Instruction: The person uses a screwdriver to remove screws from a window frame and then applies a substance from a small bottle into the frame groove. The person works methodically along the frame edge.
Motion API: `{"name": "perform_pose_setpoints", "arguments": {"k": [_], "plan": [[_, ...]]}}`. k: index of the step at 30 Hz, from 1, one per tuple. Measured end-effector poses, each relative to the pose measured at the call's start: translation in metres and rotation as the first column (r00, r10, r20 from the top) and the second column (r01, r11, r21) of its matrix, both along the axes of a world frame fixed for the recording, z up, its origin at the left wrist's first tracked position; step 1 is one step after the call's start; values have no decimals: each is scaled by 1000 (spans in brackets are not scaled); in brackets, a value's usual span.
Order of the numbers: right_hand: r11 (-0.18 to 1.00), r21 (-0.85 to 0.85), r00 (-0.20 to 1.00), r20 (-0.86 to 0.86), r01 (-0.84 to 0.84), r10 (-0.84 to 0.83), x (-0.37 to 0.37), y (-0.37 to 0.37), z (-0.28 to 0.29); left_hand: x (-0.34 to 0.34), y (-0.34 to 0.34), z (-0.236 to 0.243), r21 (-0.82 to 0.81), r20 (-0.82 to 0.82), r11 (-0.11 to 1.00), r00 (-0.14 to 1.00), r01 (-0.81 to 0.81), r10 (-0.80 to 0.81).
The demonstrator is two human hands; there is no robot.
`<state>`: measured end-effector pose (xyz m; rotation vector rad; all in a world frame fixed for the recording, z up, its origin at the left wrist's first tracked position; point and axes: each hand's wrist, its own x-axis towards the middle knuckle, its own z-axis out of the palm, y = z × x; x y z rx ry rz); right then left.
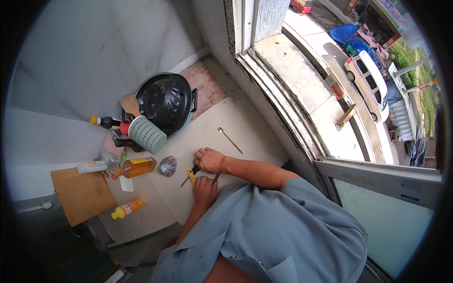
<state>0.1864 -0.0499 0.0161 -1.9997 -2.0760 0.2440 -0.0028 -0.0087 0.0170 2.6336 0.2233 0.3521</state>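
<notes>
My left hand [204, 192] is closed on a yellow-handled tool [191, 176], whose handle sticks out past the fingers. A dark narrow strip [216, 178] shows at that hand's other side; I cannot tell if it belongs to the same tool. Just beyond, my right hand [211, 160] bends its fingers round a black-handled tool [195, 169]. A thin metal piece [184, 181] slants down on the far side of the yellow handle, apparently from the black one. Both hands rest low over the pale tabletop [165, 200]. A long gold spoon [230, 140] lies beyond my right hand.
Left of my hands are a knotted plastic bag [167, 166], an amber bottle [139, 167], an orange bottle [129, 207] and a white bottle [92, 167]. Behind stand a green perforated holder [147, 135] and a black lid [166, 104]. A window sill [283, 104] borders the right.
</notes>
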Motion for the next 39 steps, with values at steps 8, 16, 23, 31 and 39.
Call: {"name": "perform_pose_setpoints", "arguments": {"k": [8,16,23,31,39], "plan": [[948,-13,907,-289,318,-308,45,-68,81,0,9,0,33,-3,999,1000,-26,26],[496,253,517,-680,831,-519,50,-138,181,33,19,22,58,27,993,995,-100,99],[264,172,314,-594,949,-741,95,-143,213,151,-11,84,-167,273,977,958,135,-86],[258,280,334,-271,925,-903,118,-148,195,285,-33,166,234,492,897,750,374,-442],[231,313,350,-410,921,-842,119,-163,220,295,-46,179,125,559,887,707,445,-433]]}}
